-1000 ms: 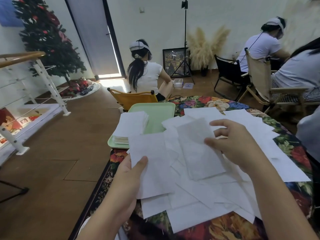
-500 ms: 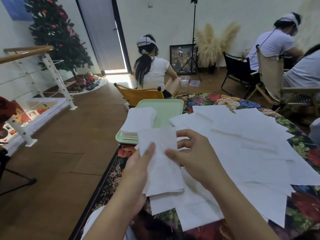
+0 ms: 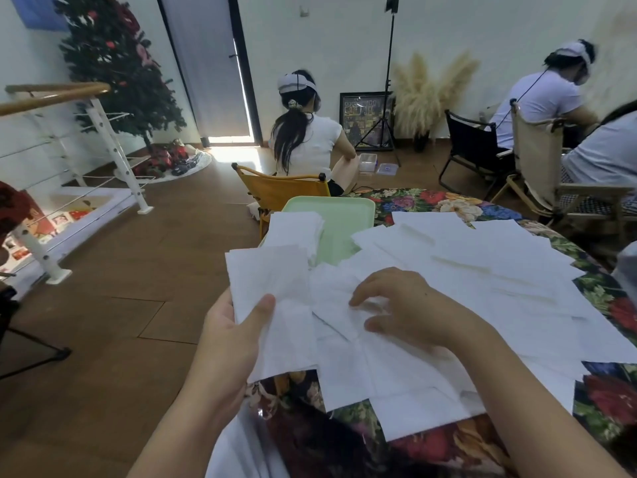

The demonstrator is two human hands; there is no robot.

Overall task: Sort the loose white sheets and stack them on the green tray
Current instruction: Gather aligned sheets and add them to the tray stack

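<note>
My left hand (image 3: 229,336) grips a small bundle of white sheets (image 3: 272,298) at the table's left edge, thumb on top. My right hand (image 3: 406,308) rests with curled fingers on the loose white sheets (image 3: 482,288) spread across the floral tablecloth, fingertips touching one sheet; whether it pinches that sheet is unclear. The green tray (image 3: 341,222) lies at the far left corner of the table, with a stack of white sheets (image 3: 296,232) on its left half.
The floral tablecloth (image 3: 606,395) shows around the paper. A yellow chair (image 3: 279,188) with a seated person stands just beyond the tray. More seated people and chairs are at the right. To the left is wooden floor and a stair railing (image 3: 103,160).
My right hand added a sheet to the bundle in my left hand, then let go and moved right and down onto the loose pile. The bundle stayed in my left hand.
</note>
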